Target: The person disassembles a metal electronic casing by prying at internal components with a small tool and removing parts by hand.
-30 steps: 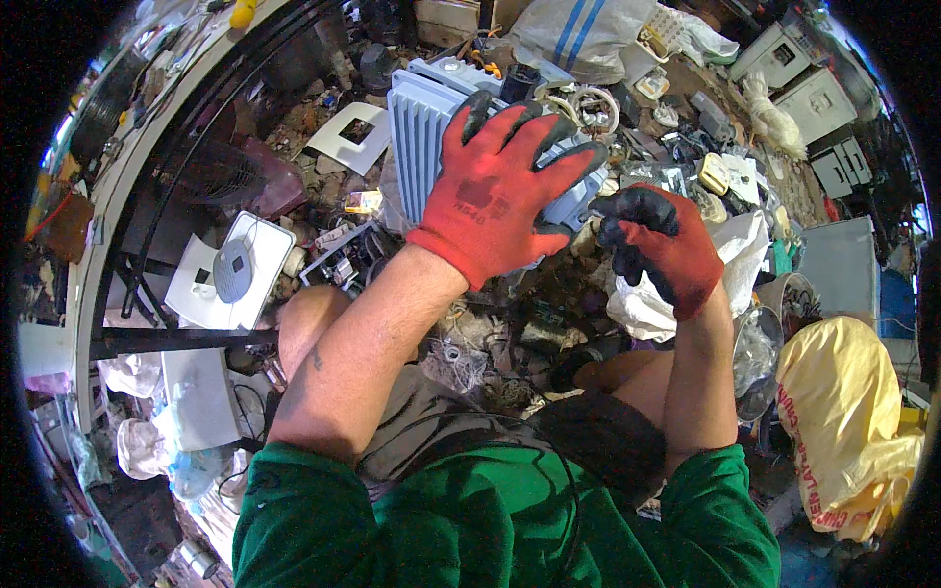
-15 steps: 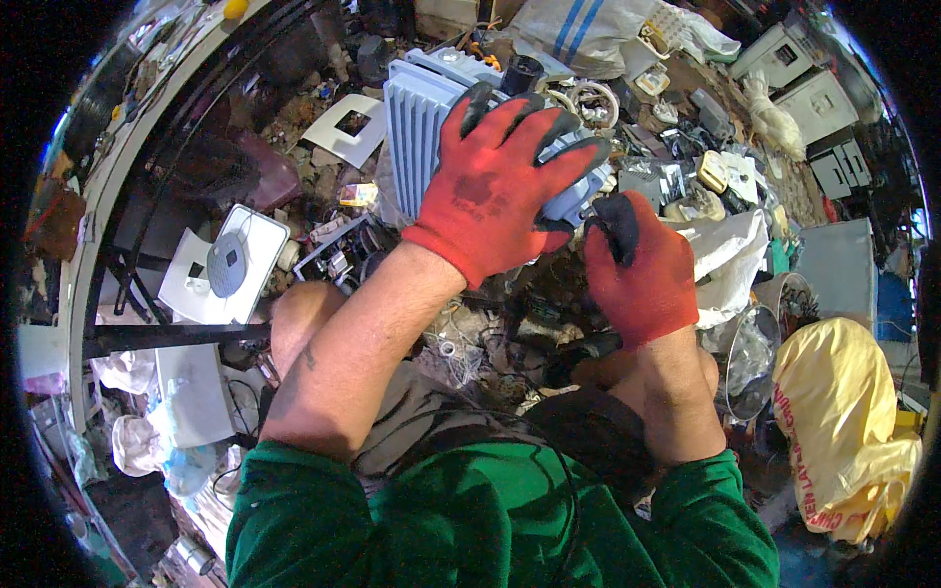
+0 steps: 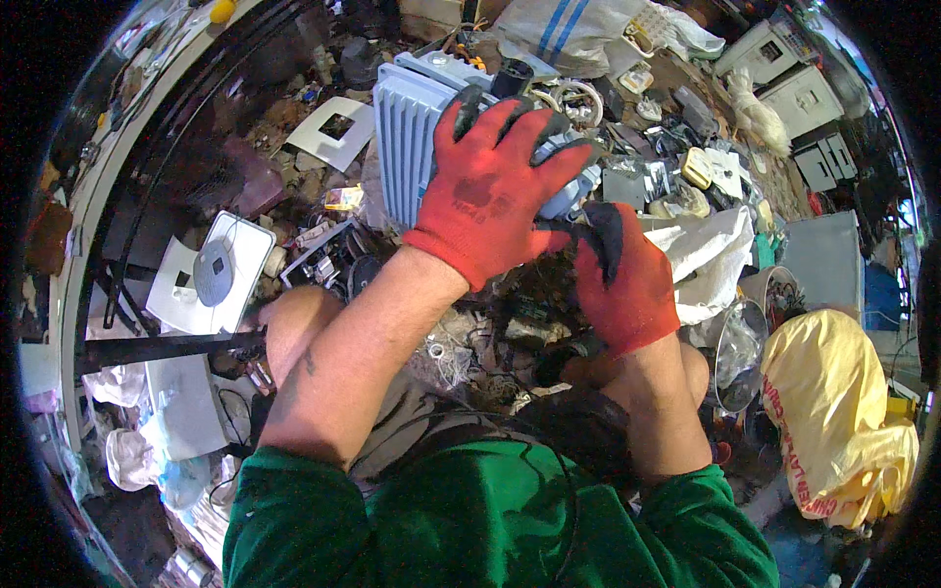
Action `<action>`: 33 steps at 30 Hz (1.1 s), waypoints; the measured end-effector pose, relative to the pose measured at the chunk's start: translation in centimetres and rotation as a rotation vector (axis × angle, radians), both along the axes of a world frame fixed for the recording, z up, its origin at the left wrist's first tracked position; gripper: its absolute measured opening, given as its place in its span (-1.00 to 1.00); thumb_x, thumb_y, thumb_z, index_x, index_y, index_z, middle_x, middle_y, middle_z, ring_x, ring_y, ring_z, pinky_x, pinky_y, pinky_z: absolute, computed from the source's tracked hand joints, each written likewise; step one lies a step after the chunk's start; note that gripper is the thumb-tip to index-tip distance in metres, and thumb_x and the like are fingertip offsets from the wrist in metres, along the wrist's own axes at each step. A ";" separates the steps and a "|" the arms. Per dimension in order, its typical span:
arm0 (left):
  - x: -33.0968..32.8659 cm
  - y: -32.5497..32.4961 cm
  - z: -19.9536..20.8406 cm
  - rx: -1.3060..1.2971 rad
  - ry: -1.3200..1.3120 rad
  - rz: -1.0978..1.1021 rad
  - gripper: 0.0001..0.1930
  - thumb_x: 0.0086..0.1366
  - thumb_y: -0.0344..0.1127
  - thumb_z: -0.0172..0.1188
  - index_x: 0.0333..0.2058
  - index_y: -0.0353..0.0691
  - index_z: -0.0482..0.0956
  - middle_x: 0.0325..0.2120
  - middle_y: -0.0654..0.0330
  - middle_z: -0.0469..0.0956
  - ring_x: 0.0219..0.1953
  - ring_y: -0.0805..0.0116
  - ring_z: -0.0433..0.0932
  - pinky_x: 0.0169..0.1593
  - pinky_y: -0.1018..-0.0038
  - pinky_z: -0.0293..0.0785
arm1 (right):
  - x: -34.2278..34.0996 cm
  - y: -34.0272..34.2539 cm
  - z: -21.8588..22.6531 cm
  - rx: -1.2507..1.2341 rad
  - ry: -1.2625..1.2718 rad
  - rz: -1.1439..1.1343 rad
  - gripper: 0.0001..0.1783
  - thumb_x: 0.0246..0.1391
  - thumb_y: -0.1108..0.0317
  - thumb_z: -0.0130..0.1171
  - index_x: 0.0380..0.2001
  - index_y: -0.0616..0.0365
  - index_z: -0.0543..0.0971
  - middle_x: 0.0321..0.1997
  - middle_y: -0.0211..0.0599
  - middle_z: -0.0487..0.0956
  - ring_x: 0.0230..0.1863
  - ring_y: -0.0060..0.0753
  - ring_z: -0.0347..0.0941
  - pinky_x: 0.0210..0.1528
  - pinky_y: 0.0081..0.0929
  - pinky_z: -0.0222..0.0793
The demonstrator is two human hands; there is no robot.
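Observation:
A grey-blue finned metal housing (image 3: pixel 400 147) stands tilted in front of me. My left hand (image 3: pixel 485 191), in a red glove with black fingertips, lies across it, fingers spread and bent over its top, and grips it. Beside its lower right corner, my right hand (image 3: pixel 627 279) is closed, in a matching glove. Thumb and forefinger are pinched together near my left thumb; whatever is between them is hidden. The side of the housing under my left palm cannot be seen.
White square plates (image 3: pixel 333 132) and a white panel with a grey disc (image 3: pixel 223 269) lie to the left. Mixed electrical scrap (image 3: pixel 676 181) covers the ground at right. A yellow sack (image 3: pixel 823 412) stands at lower right, near a round clear container (image 3: pixel 740 353). A dark metal bar (image 3: pixel 176 348) crosses at left.
My right hand has shifted slightly down and left, and its pinched fingers have turned. The left hand keeps its place on the housing. The whole view has drifted a little left.

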State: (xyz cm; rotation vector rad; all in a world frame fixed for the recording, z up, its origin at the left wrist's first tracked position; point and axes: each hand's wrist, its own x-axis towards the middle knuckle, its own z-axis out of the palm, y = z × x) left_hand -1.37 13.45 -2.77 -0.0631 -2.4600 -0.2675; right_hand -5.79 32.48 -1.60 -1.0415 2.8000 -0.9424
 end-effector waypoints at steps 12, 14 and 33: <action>-1.0 0.4 0.5 0.015 -0.028 -0.002 -0.18 -0.33 0.07 0.59 0.07 0.35 0.56 0.16 0.38 0.43 0.24 0.07 0.32 0.29 -0.23 0.00 | -2.8 1.9 -1.0 -0.238 -0.062 0.261 -0.49 0.13 0.21 0.25 0.08 0.24 0.44 0.03 0.10 0.52 0.06 0.15 0.50 0.09 -0.17 0.43; -1.0 0.2 0.6 0.002 -0.037 -0.013 -0.17 -0.35 0.09 0.59 0.06 0.35 0.57 0.17 0.39 0.43 0.25 0.08 0.30 0.30 -0.24 -0.01 | -3.0 2.1 -1.3 -0.245 -0.103 0.290 -0.48 0.14 0.22 0.24 0.10 0.25 0.45 0.05 0.10 0.52 0.08 0.16 0.48 0.10 -0.16 0.42; -0.7 -0.6 0.3 0.014 -0.022 -0.079 -0.13 -0.38 0.12 0.60 0.07 0.24 0.58 0.15 0.38 0.45 0.24 0.02 0.28 0.28 -0.11 0.02 | -5.9 -0.4 -4.4 -0.919 -1.116 -0.092 -0.72 0.13 0.21 0.36 -0.18 0.14 0.65 -0.30 -0.42 0.65 -0.34 -0.52 0.56 -0.28 -0.48 0.50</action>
